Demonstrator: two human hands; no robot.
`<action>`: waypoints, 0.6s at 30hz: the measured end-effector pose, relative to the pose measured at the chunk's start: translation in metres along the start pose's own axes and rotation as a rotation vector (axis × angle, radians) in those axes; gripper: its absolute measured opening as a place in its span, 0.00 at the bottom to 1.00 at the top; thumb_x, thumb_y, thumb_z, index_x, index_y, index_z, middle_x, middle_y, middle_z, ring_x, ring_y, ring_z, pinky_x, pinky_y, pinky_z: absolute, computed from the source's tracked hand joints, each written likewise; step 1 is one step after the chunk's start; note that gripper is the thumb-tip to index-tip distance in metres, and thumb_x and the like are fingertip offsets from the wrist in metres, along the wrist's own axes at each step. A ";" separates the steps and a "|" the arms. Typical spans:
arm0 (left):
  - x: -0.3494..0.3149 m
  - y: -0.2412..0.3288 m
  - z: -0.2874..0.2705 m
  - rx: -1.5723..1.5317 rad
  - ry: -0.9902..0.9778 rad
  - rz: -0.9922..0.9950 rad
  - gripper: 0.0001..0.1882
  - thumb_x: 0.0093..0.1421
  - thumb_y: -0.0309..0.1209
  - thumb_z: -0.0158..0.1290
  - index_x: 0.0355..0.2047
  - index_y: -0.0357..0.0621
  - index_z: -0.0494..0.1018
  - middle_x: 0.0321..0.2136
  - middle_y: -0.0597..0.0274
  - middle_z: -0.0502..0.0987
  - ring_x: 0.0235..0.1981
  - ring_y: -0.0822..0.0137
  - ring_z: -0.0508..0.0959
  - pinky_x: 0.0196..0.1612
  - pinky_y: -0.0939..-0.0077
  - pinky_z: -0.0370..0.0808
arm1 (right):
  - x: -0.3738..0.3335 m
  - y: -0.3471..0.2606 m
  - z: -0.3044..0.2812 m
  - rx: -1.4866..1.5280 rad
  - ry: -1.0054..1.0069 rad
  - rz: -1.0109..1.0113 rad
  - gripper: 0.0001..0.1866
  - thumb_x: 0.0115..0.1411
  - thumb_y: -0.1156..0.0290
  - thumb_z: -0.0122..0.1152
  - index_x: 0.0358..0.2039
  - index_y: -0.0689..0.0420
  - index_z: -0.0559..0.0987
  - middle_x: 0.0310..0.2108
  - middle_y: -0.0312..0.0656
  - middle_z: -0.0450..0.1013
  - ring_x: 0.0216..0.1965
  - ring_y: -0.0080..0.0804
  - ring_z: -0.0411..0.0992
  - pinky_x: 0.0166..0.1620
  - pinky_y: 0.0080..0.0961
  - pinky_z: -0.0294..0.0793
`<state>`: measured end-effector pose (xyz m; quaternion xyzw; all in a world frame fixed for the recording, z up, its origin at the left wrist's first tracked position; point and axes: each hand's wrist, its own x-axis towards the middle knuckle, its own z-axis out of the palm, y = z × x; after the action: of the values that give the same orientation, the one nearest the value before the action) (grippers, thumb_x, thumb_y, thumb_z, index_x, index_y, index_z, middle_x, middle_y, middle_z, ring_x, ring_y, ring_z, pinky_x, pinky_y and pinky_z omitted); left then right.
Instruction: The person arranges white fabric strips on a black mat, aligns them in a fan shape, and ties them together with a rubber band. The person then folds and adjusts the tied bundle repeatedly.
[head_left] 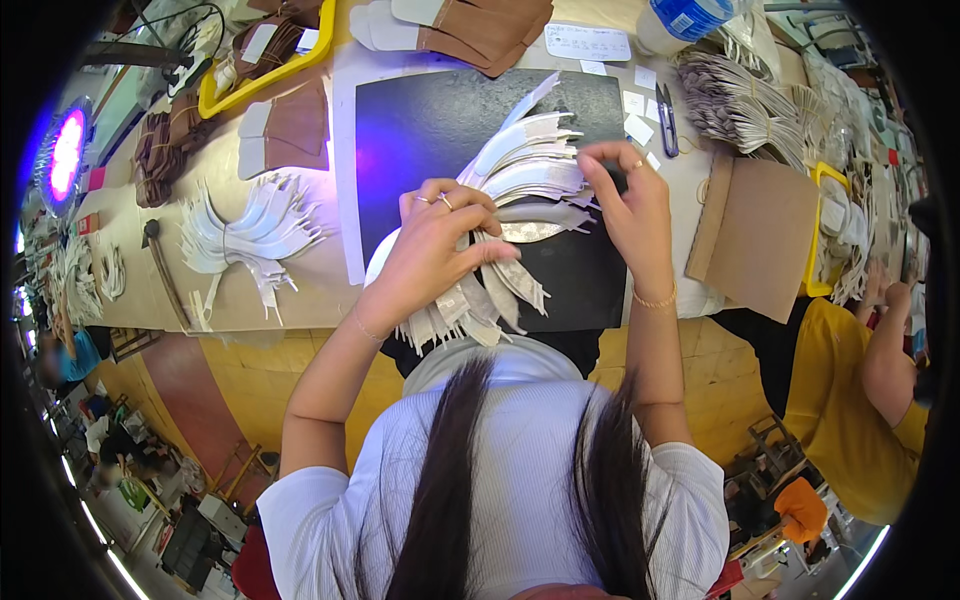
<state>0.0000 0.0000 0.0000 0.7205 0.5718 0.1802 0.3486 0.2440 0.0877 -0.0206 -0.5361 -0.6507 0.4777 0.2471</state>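
Note:
A thick fanned bundle of curved, pale fabric-like strips [525, 165] lies over a dark mat [415, 120] in front of me. My left hand [440, 235] is closed round the middle of the bundle, its fingers on top and thumb along the near side. The narrow strip ends spread out to the right and toward my body. At the bundle's right ends, my right hand [632, 195] has thumb and index finger brought together in a pinch. What sits between those fingertips, if anything, is too small to make out.
Left of the mat lie another tied strip bundle [250, 240], a hammer [165, 270] and brown pieces [290, 130]. To the right are thread snips [667, 120], paper slips [638, 128], a cardboard sheet [760, 225] and grey strip bundles [740, 105]. A co-worker in yellow [850, 390] sits at right.

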 end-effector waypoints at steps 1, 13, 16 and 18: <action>0.000 0.001 -0.001 -0.003 0.011 0.003 0.14 0.60 0.41 0.62 0.41 0.47 0.81 0.44 0.63 0.80 0.53 0.60 0.70 0.58 0.59 0.57 | 0.008 -0.002 0.005 -0.074 0.079 -0.122 0.16 0.63 0.63 0.65 0.48 0.57 0.82 0.54 0.48 0.73 0.58 0.40 0.68 0.59 0.35 0.65; 0.002 0.006 -0.007 -0.135 0.037 -0.158 0.19 0.63 0.38 0.60 0.53 0.47 0.75 0.25 0.68 0.82 0.37 0.68 0.74 0.55 0.66 0.57 | 0.024 -0.016 0.004 0.026 0.040 0.041 0.09 0.60 0.71 0.68 0.40 0.60 0.82 0.36 0.39 0.80 0.36 0.27 0.77 0.41 0.25 0.76; 0.005 0.010 -0.003 -0.112 0.096 -0.206 0.30 0.62 0.35 0.62 0.63 0.47 0.66 0.22 0.69 0.81 0.35 0.69 0.75 0.56 0.66 0.58 | 0.015 -0.003 0.010 0.208 0.087 -0.055 0.07 0.62 0.73 0.67 0.39 0.61 0.81 0.30 0.34 0.80 0.31 0.18 0.76 0.34 0.18 0.74; 0.006 0.008 0.003 -0.105 0.132 -0.210 0.36 0.61 0.34 0.63 0.67 0.47 0.60 0.22 0.68 0.81 0.35 0.70 0.76 0.58 0.66 0.58 | 0.011 -0.002 0.010 0.261 0.088 -0.039 0.07 0.62 0.72 0.67 0.39 0.61 0.81 0.31 0.34 0.80 0.32 0.18 0.76 0.34 0.17 0.74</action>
<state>0.0088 0.0039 0.0029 0.6239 0.6556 0.2195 0.3644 0.2318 0.0942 -0.0249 -0.5071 -0.5817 0.5295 0.3523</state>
